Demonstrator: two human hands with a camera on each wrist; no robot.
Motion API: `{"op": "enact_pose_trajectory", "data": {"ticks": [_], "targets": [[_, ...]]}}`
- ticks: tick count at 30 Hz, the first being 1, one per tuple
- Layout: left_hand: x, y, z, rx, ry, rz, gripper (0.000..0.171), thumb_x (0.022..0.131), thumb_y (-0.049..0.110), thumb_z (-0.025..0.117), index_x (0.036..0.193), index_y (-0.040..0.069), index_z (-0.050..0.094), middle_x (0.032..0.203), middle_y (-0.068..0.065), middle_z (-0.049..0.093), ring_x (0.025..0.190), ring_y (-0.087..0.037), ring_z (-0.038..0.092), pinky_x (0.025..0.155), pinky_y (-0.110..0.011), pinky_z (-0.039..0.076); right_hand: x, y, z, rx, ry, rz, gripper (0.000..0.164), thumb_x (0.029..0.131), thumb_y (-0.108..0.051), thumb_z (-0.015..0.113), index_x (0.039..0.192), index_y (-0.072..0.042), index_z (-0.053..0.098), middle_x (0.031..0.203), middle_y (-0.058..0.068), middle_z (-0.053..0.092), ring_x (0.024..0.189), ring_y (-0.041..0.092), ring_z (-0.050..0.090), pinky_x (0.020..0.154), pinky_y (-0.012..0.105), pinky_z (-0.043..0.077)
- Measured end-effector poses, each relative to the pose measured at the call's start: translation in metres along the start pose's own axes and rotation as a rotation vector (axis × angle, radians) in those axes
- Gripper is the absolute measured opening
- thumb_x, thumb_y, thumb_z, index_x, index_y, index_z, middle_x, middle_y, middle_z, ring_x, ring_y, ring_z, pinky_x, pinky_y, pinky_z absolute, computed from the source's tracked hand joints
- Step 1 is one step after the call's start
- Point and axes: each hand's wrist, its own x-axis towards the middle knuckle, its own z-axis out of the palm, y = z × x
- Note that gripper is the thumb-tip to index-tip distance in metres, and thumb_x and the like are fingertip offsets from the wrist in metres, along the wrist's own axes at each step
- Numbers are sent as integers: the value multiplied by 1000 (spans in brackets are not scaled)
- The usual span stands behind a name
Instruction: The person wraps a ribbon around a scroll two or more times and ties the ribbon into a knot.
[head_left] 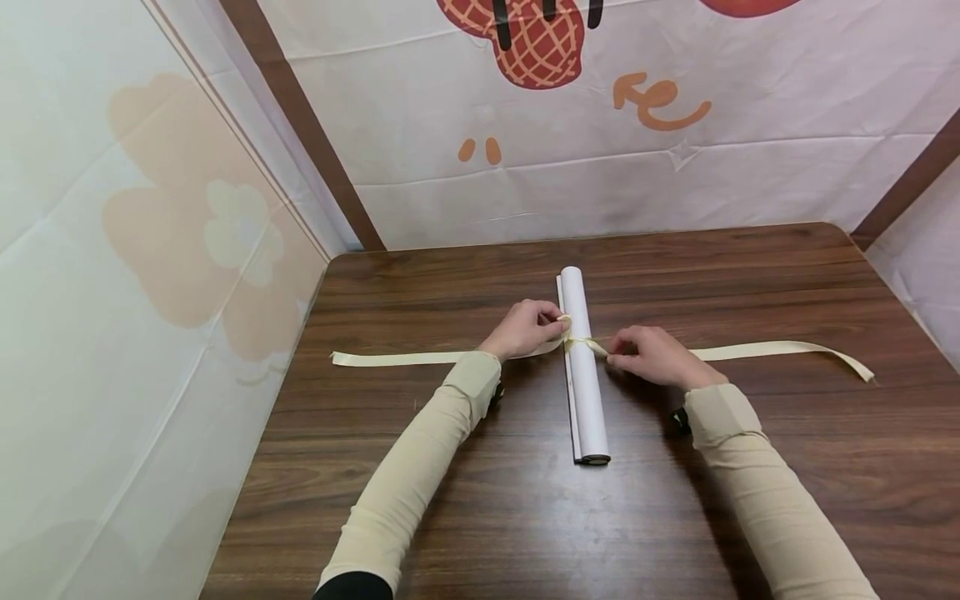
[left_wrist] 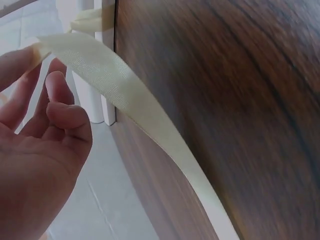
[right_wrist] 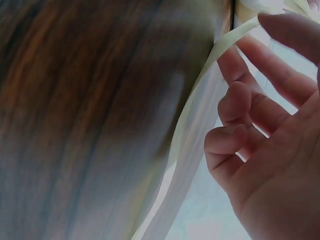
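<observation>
A white rolled-up sheet (head_left: 585,383) lies lengthwise on the table, pointing away from me. Around its middle runs a cream ribbon (head_left: 765,348), crossed over the top, its two tails stretching out to either side. My left hand (head_left: 525,327) pinches the ribbon between thumb and fingertips, right at the roll's left side. In the left wrist view the ribbon (left_wrist: 120,85) drapes from that pinch down toward the table. On the other side, my right hand (head_left: 652,354) pinches the ribbon just right of the roll. The right wrist view shows the ribbon (right_wrist: 200,80) between thumb and index finger.
The brown wood-grain table (head_left: 487,517) extends on both sides of the roll. A white printed curtain (head_left: 420,200) hangs behind its far edge, and another sheet with a pale flower (head_left: 180,217) hangs along the left.
</observation>
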Motion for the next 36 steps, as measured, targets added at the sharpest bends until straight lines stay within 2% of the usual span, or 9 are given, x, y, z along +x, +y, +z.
{"op": "enact_pose_trajectory", "data": {"ticks": [4,7,11,17,21,26,31,33,36], "targets": [[4,2,4,-2,27,-1,16,94,22,61,97,9,70,90,-4,69,78,-10,57,71,-18,43,-1,3,-2,3,-14,-11,12,85,-16,72,92,-7,69,83,2,67,75,14,56,68,31,45],[6,4,6,-16,51,-11,17,95,23,61,97,9,69,89,-3,68,76,-9,56,70,-17,43,-3,6,-3,-32,-5,-7,5,86,-13,70,87,-9,68,80,2,65,72,13,54,66,31,43],[7,6,10,-76,67,-35,16,95,23,61,96,8,68,82,-3,68,69,-7,59,65,-16,46,-4,8,-4,-63,26,7,6,88,-11,66,82,-11,67,77,2,62,71,15,52,66,31,42],[8,8,15,-174,74,-46,14,96,15,59,99,3,65,75,-6,67,61,-10,64,61,-20,53,-4,7,-7,-63,64,63,7,91,-15,61,86,-10,63,82,4,65,72,17,56,68,35,46],[7,10,17,-203,83,-56,14,96,11,57,103,1,64,75,-5,66,60,-9,63,59,-21,54,-4,6,-9,-40,65,88,8,92,-16,59,93,-9,62,86,8,68,76,20,61,71,39,49],[7,10,16,-219,86,-73,16,96,12,58,106,1,64,80,-9,67,61,-11,64,59,-22,55,-5,7,-11,-24,61,87,13,91,-14,59,100,-6,63,89,10,69,78,20,63,72,41,50],[7,10,15,-203,88,-70,17,96,13,58,107,2,64,80,-8,67,61,-11,64,58,-20,53,-8,11,-15,-65,60,57,6,86,-12,64,89,-7,65,80,5,65,72,17,58,67,35,47],[7,9,15,-189,88,-65,16,96,13,58,106,2,65,79,-7,67,61,-11,64,58,-19,53,-9,12,-17,-99,67,70,4,86,-13,64,86,-9,66,79,4,64,71,17,56,66,35,45],[7,8,14,-167,89,-55,16,96,14,58,105,3,65,78,-6,67,62,-12,65,59,-18,52,-10,12,-19,-148,92,129,8,89,-18,62,89,-11,67,82,5,65,72,19,58,64,38,46]]}}
